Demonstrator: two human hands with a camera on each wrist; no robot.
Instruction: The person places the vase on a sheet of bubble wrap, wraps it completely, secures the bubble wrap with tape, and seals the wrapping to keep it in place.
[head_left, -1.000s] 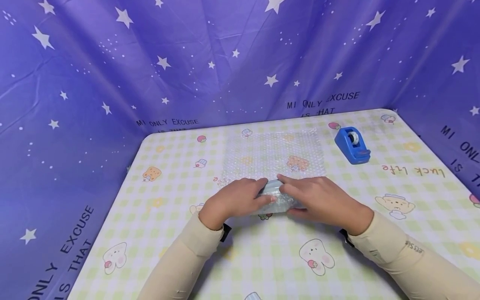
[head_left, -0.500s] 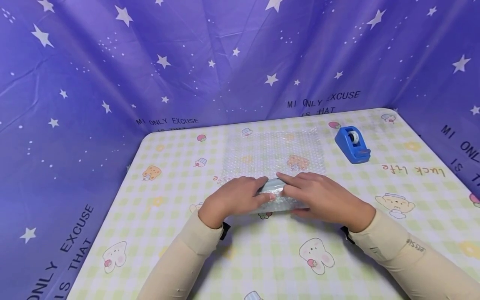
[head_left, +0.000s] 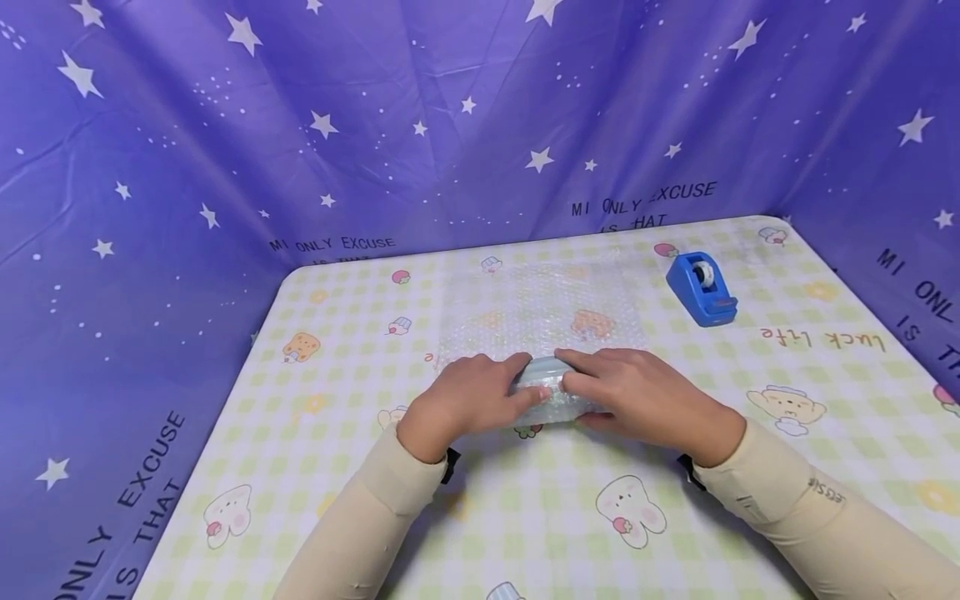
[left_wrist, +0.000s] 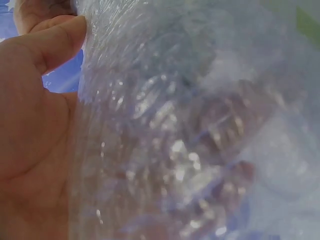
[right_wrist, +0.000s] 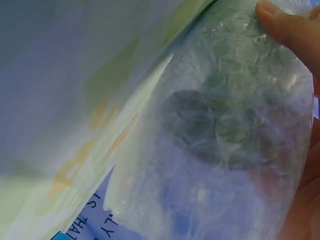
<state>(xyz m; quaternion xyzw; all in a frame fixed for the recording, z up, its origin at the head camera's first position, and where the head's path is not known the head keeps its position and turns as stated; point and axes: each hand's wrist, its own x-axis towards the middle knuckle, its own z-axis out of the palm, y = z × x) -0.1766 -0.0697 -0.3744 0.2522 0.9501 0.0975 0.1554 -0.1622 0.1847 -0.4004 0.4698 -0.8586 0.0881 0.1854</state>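
At the middle of the table, a pale bluish, rounded object [head_left: 546, 367] lies rolled in clear bubble wrap [head_left: 558, 408]; its kind is blurred by the wrap. My left hand [head_left: 476, 396] grips the left end of the roll, thumb along the near side. The right hand [head_left: 637, 396] holds the other end, fingers over the top and thumb low in front. A flat stretch of the wrap runs from the roll toward the back. In the left wrist view, fingers show through the bubble wrap [left_wrist: 150, 125]. In the right wrist view, a dark round shape shows inside the wrapped end [right_wrist: 210, 130].
A blue tape dispenser [head_left: 702, 289] with a roll of tape stands at the back right, beyond the flat wrap. A checked, cartoon-printed cloth covers the table [head_left: 315, 450]. Purple star-printed curtains [head_left: 420, 108] enclose the back and sides.
Both hands keep their hold on the roll, with only tiny shifts of the right hand. The flat wrap behind it has slid very slightly left.
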